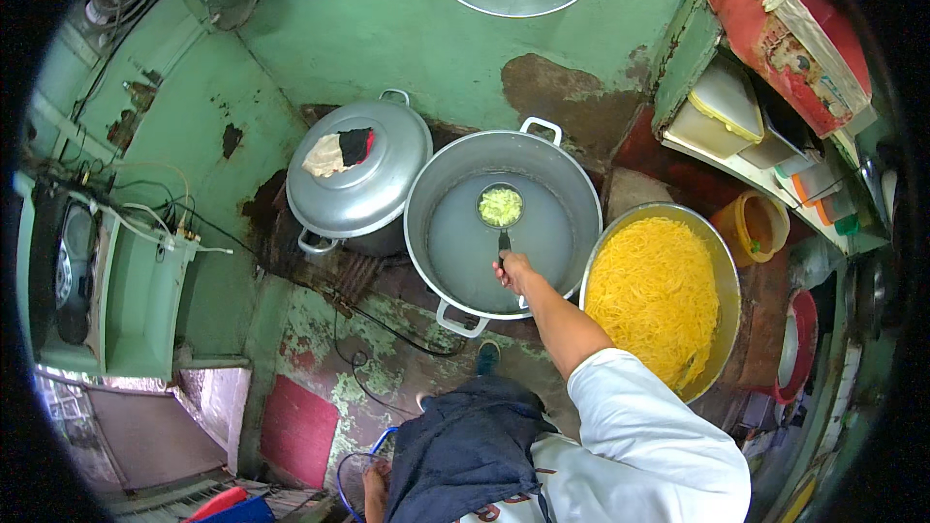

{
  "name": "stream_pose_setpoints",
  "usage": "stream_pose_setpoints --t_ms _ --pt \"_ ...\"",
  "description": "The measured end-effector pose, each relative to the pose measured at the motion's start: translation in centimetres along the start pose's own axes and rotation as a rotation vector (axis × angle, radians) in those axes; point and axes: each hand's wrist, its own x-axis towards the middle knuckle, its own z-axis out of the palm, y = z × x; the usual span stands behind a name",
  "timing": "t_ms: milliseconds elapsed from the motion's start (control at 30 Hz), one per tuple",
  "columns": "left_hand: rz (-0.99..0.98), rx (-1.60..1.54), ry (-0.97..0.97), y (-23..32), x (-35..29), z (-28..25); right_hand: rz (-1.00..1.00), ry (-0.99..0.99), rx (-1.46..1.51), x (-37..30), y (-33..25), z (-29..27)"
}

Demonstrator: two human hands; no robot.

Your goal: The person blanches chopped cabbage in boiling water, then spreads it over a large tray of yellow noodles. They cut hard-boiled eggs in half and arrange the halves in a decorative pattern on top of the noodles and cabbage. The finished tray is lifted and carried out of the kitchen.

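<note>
My right hand is closed round the dark handle of a round ladle and holds it over a large grey metal pot. Chopped pale green vegetable fills the ladle's bowl. Cloudy greyish liquid stands in the pot below. My left hand hangs low beside the dark apron, close to a thin blue cord or hose; its fingers are too small and partly hidden to read. Right of the pot, a wide metal basin is heaped with yellow noodle-like strands.
A lidded metal pot with cloths on its lid stands at the left. On the right are a yellow-orange bucket, a red basin and a shelf with containers. A black cable crosses the floor.
</note>
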Motion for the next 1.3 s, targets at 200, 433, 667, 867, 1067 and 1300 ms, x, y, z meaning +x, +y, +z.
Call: stream_pose_setpoints --t_ms 200,433,667,867,1067,1300 --pt "0.042 -0.058 -0.02 8.1 4.5 1.1 0.012 0.021 0.04 1.6 1.0 0.5" --pt "0.059 0.162 -0.114 15.5 9.6 2.8 -0.028 -0.013 0.125 0.1 1.5 0.9" --pt "0.128 0.363 -0.274 22.4 15.8 0.5 -0.07 0.076 0.17 -1.2 2.1 1.7" --pt "0.109 0.311 -0.371 26.7 22.3 -4.0 -0.099 0.375 -0.95 -5.6 0.6 -0.2" --pt "-0.063 0.561 -0.435 27.5 29.0 -7.8 -0.093 0.57 -1.208 -11.8 0.9 3.5" --pt "-0.028 0.385 -0.38 31.6 29.7 -3.8 0.053 0.425 -1.068 -15.3 0.0 0.4"
